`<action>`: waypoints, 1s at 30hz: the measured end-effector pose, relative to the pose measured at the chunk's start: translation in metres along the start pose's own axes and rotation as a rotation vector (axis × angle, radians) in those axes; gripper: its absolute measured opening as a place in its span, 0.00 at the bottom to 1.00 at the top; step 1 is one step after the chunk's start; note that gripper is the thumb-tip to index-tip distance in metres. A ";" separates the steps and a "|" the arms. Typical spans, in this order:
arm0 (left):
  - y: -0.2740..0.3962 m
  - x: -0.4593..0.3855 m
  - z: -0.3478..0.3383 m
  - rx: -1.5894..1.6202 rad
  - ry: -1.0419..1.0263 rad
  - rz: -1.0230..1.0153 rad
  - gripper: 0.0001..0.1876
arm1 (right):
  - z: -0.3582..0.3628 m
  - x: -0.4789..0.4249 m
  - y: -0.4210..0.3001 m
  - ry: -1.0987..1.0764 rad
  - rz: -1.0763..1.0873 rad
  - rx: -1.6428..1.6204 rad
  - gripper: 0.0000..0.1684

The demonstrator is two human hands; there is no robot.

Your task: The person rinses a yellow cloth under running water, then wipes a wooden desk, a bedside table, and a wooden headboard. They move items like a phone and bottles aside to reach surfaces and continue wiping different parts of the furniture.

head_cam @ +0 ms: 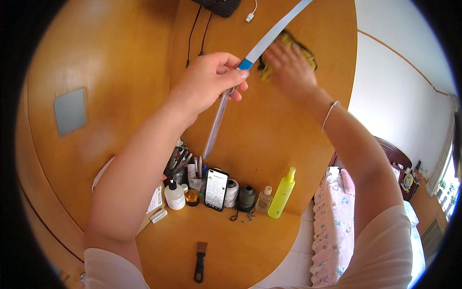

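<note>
My left hand [213, 77] pinches a pale lanyard strap [276, 32] at its blue end piece [245, 64]. The strap runs up past the top edge of the view, and a clear plastic badge holder [216, 124] hangs below the fingers from a metal ring. To the right, my right hand [290, 68] presses flat on a yellow and black cloth [306, 54] against the wooden panel [267, 119]; the palm hides part of the cloth. A scraper with a black handle [199, 265] lies on the lower wooden surface.
On the lower wooden surface [238, 245] stand a pump bottle [175, 197], an amber jar [192, 197], a smartphone [216, 189], thread spools [247, 198], a small clear bottle [264, 198] and a yellow-green spray bottle [282, 195]. Black cables [195, 32] and a white USB plug [249, 16] hang above.
</note>
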State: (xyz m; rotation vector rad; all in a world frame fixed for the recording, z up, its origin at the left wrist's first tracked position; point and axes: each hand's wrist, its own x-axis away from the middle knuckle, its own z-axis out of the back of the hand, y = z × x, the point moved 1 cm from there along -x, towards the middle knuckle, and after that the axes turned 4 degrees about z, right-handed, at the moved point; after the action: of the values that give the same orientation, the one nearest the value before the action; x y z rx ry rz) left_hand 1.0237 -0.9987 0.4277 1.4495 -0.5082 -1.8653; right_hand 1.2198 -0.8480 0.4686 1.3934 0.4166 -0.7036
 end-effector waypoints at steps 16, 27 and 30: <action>0.025 0.007 0.032 -0.032 0.034 -0.041 0.14 | 0.018 0.090 0.029 -0.127 0.193 0.003 0.28; 0.034 0.006 0.066 -0.116 0.077 -0.103 0.18 | -0.004 0.003 -0.028 0.002 -0.093 -0.088 0.32; 0.041 0.011 0.065 -0.157 0.079 -0.104 0.17 | -0.011 -0.022 -0.074 0.044 0.003 -0.139 0.32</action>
State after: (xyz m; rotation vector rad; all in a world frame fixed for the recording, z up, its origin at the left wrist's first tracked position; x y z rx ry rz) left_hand 0.9724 -1.0418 0.4674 1.4615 -0.2470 -1.8742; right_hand 1.1557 -0.8346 0.4267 1.2799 0.4889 -0.6301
